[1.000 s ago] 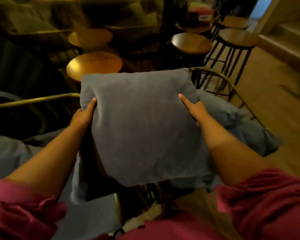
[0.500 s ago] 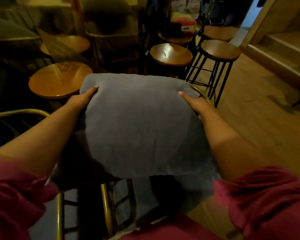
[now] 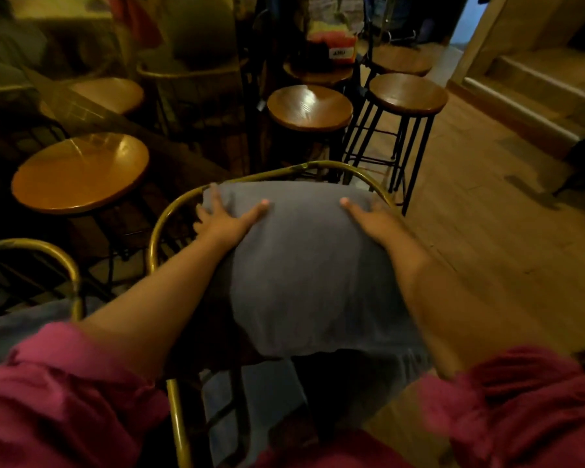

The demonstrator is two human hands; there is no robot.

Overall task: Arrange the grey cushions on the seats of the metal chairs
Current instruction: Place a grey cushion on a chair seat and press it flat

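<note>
A grey cushion [image 3: 304, 265] lies inside the curved brass frame of a metal chair [image 3: 183, 204] in the middle of the head view. My left hand [image 3: 227, 221] grips its far left corner, thumb on top and fingers wrapped around the edge. My right hand [image 3: 368, 217] rests on the far right part, fingers spread over the fabric. A second grey cushion [image 3: 260, 400] shows under it on the seat. Another metal chair [image 3: 65, 261] stands at the left with grey fabric [image 3: 24, 325] on it.
Round wooden stools [image 3: 78, 170] [image 3: 309, 106] [image 3: 407, 92] crowd the space beyond the chairs. Wooden floor [image 3: 487, 231] opens to the right, with steps [image 3: 537, 89] at the far right. A colourful box [image 3: 335, 45] sits on a far stool.
The cushion has come down from in front of me into the chair's curved frame. Both hands have shifted from its sides onto its far upper part.
</note>
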